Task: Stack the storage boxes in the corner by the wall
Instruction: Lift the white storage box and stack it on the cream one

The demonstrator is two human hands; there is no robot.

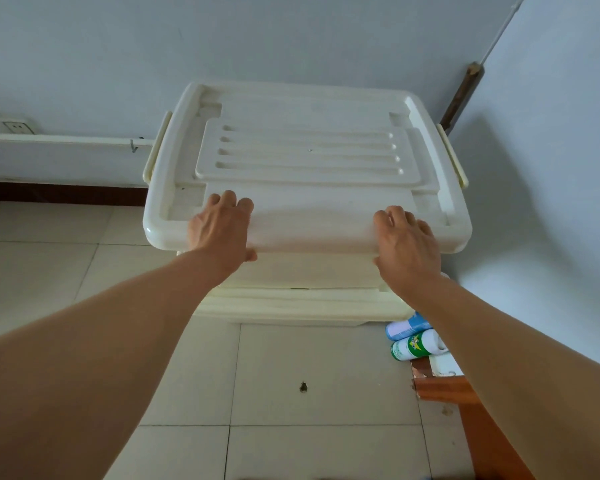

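Left hand [222, 225] and right hand [407, 242] clasp the upper storage box's [305, 161] near rim, thumbs underneath; lower box [291, 303] mostly hidden below it.

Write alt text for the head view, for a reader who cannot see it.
Both hands, left hand and right hand, grip the near edge of a white lidded top box sitting on a lower box in a room corner. Two spray cans lie on the tiled floor beside the stack.

Tiled floor [66, 271] open left of stacked boxes [305, 188], bottles [416, 337] and wall [551, 168] crowding right side
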